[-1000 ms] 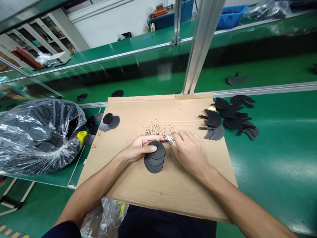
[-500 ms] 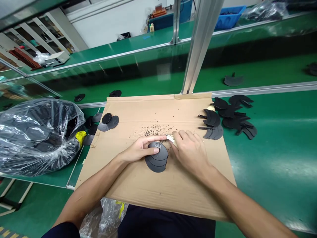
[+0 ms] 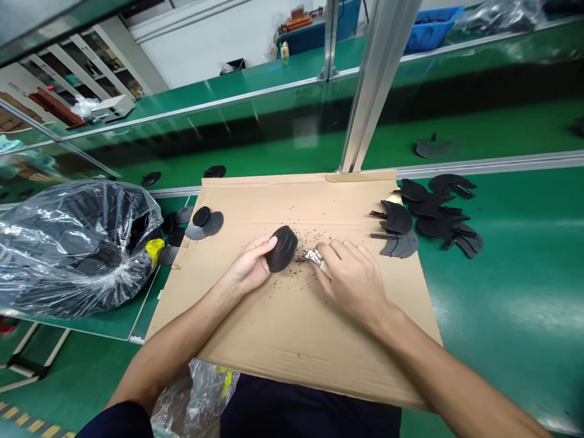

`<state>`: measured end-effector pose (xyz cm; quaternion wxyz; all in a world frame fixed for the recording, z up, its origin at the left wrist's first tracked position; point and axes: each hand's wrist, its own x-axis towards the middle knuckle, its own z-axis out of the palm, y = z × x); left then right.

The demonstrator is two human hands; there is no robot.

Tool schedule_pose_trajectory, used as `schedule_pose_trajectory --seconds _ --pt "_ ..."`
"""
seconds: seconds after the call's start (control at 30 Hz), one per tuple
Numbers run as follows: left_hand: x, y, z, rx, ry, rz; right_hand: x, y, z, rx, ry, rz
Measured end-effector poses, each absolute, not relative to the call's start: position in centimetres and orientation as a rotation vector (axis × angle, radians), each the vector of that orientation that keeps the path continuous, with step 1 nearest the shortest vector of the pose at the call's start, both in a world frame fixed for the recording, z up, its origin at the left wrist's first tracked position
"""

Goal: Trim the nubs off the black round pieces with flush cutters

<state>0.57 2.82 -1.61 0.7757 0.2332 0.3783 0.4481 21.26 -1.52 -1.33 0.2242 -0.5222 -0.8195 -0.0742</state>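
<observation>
My left hand (image 3: 250,267) grips a small stack of black round plastic pieces (image 3: 281,248), tilted up on edge above the cardboard sheet (image 3: 292,328). My right hand (image 3: 353,280) is closed round a small metal cutter (image 3: 312,256), whose tip sits just right of the stack. Tiny black trimmings (image 3: 308,238) lie scattered on the cardboard around the stack.
A clear plastic bag of black parts (image 3: 73,246) lies at the left. Trimmed discs (image 3: 204,221) sit at the cardboard's left edge. A pile of black fan-shaped pieces (image 3: 426,216) lies at the right. An aluminium post (image 3: 374,91) rises behind the cardboard.
My left hand lifted the stack off the cardboard, turned it up on edge and moved it up and slightly left. My right hand stayed nearly in place.
</observation>
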Motion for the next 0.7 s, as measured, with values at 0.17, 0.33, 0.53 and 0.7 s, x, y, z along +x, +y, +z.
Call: schedule_pose_trajectory --seconds 0.17,0.33,0.53,0.7 --pt "0.9 2.2 -1.4 0.451 0.808 0.913 20.6 -1.9 -1.2 -1.378 -2.294 -0.136" --pt "1.2 1.7 -1.5 0.468 0.797 0.869 20.4 -1.9 -1.2 -1.377 -2.266 -0.144" --pt "1.5 1.6 -1.7 0.492 0.779 0.875 20.6 -1.9 -1.0 -1.388 -2.222 -0.179" --pt "1.6 1.3 -1.6 0.517 0.771 0.875 20.7 -2.0 -1.1 -1.382 -2.228 -0.122"
